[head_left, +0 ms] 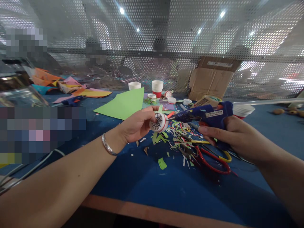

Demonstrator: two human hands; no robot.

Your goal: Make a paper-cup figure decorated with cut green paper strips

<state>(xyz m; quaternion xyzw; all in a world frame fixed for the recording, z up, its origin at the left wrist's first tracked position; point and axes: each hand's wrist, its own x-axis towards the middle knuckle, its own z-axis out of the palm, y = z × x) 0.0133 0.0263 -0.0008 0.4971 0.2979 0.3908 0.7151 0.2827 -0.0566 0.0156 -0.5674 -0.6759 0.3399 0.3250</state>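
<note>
Between the fingers of my left hand is a small white paper cup piece with a red band and black lines drawn on its round face. A light green paper strip sticks up at its top. My right hand grips a blue glue gun, with a whitish glue stick running out of its back end. The nozzle tip is at the right edge of the cup piece; whether it touches cannot be told. Paper scraps lie below both hands.
Red-handled scissors lie right of the scraps. A green paper sheet, stacked paper cups and a cardboard box stand behind. Coloured papers and another blue glue gun are at left, near a partly blurred-out person.
</note>
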